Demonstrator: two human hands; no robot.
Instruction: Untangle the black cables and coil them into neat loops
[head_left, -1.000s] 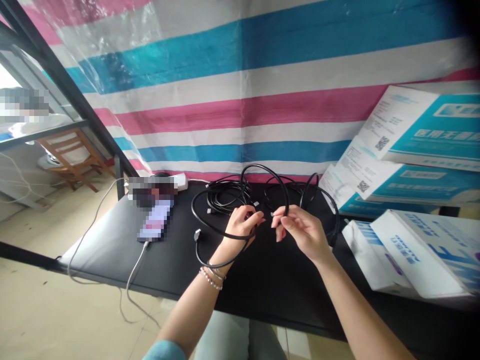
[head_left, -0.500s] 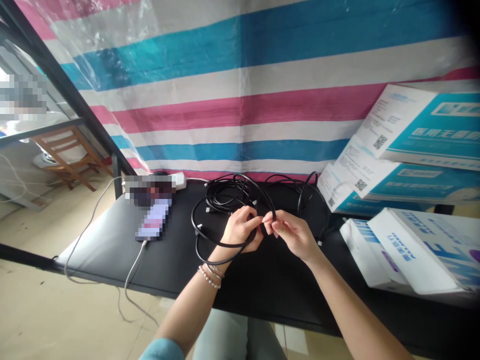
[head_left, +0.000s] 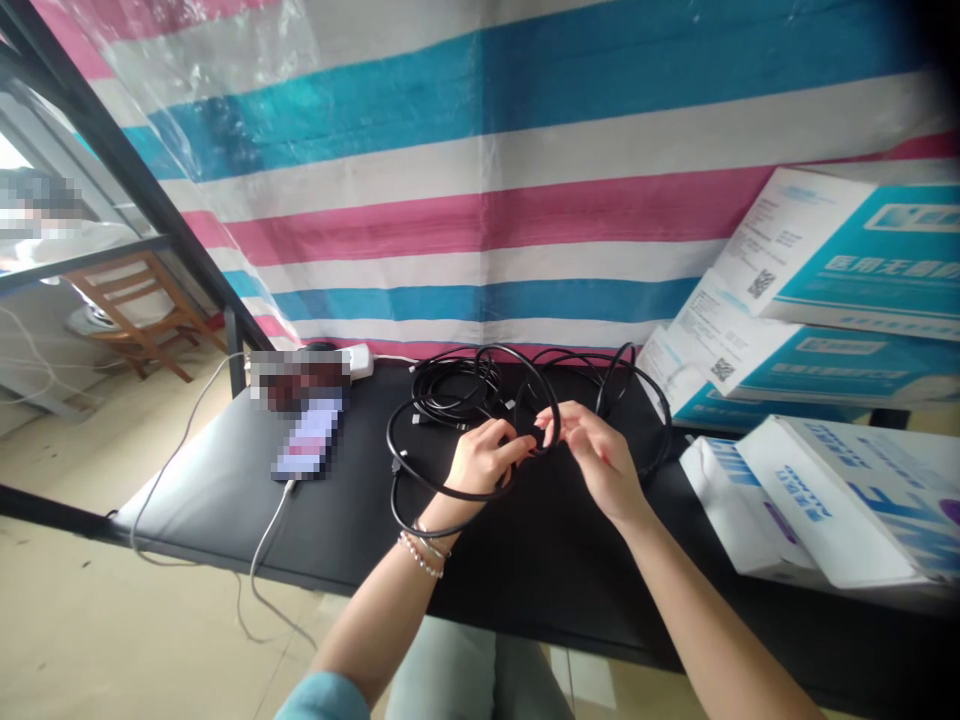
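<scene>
My left hand (head_left: pixel 487 460) is closed around a black cable (head_left: pixel 450 490), which hangs in wide loops around its wrist and back. Another loop of this cable arches up and comes down between my two hands. Beside that loop is my right hand (head_left: pixel 596 460), its fingers loosely spread and its thumb apart from the cable; the fingertips are partly behind it. A coil of black cable (head_left: pixel 457 385) with light-coloured connectors lies on the black tabletop (head_left: pixel 360 540) just beyond my left hand. More black cable (head_left: pixel 664 400) curves behind my right hand, where its end is hidden.
A phone (head_left: pixel 307 440) with a pale charging cord (head_left: pixel 259 550) lies on the left, near a white power strip (head_left: pixel 360 360). Teal and white boxes (head_left: pixel 825 270) are stacked at right, with white boxes (head_left: pixel 817 500) before them. A striped sheet (head_left: pixel 480 210) hangs behind.
My right hand has loosened its pinch on the cable and shifted slightly right. The upright loop has moved right, and the cable behind my right hand bulges higher and wider.
</scene>
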